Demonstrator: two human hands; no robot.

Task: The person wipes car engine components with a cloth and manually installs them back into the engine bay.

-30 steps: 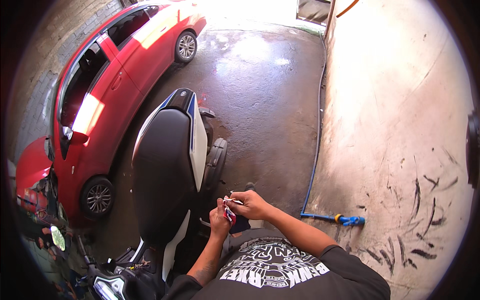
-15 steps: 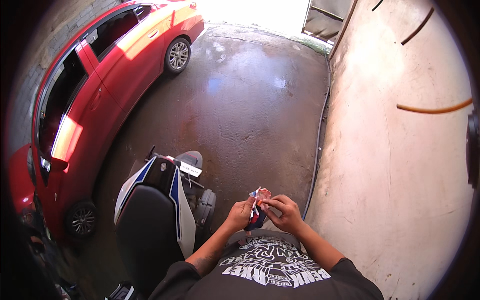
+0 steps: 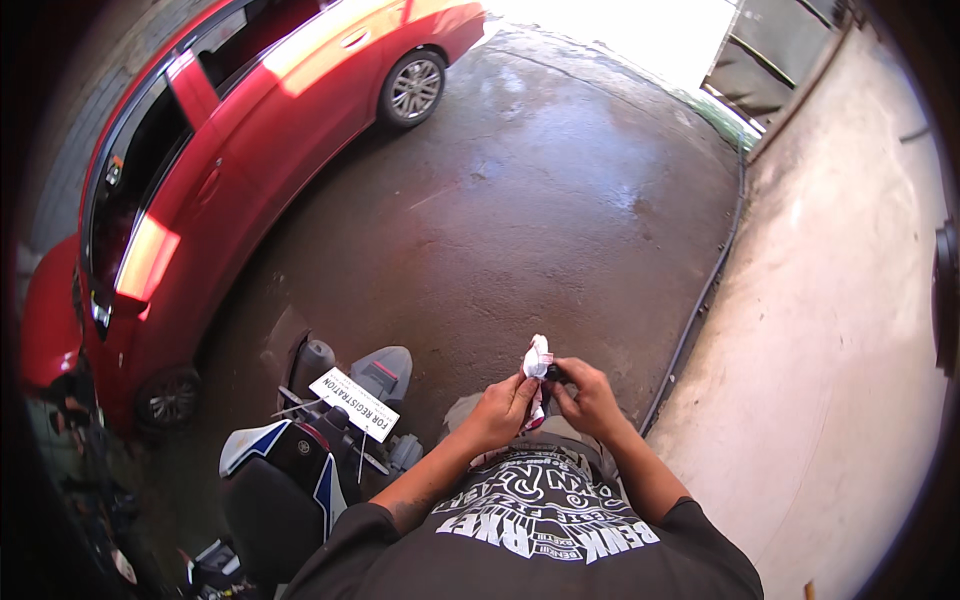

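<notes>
Landmark, on my remote feed: black-seated motorcycle with white-and-blue plastic tail panels (image 3: pixel 290 490).
Item: crumpled white cloth-like piece with red patches (image 3: pixel 538 357), right of the motorcycle and apart from it; left hand (image 3: pixel 503 410), fingers clamped on it.
Item: small dark object, kind unclear to me (image 3: pixel 554 373), also right of the motorcycle, beside the cloth-like piece; right hand (image 3: pixel 588 397), fingers seemingly pinched on it.
Item: glossy red car (image 3: pixel 270 140), left of and beyond the motorcycle.
Progress: I judge the handling midway; both pieces are taken up, neither yet released. Anything finished, I cannot tell.
</notes>
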